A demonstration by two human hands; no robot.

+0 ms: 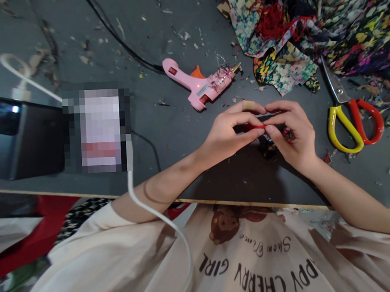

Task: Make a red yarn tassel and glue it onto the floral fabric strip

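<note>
My left hand (225, 131) and my right hand (294, 135) meet fingertip to fingertip just above the table. Between them is a thin red cord (259, 127), pinched by the thumb and finger of each hand. A bandage (248, 105) is wrapped round one of my left fingers. A small dark piece of flowered cloth (269, 149) shows under my right hand, partly hidden by the thumb and palm; whether it joins the cord I cannot tell. Beyond my left hand lies a pink glue gun (200, 86), its metal nozzle pointing right and its small light lit.
Scissors (345, 109) with yellow and red handles lie to the right. Flowered cloth (348, 31) and tangled red thread (275, 24) pile up behind. A black box-shaped device (36, 140), a blurred-out object (100, 128) and a white cable (159, 214) are at left. Scraps litter the table (168, 134).
</note>
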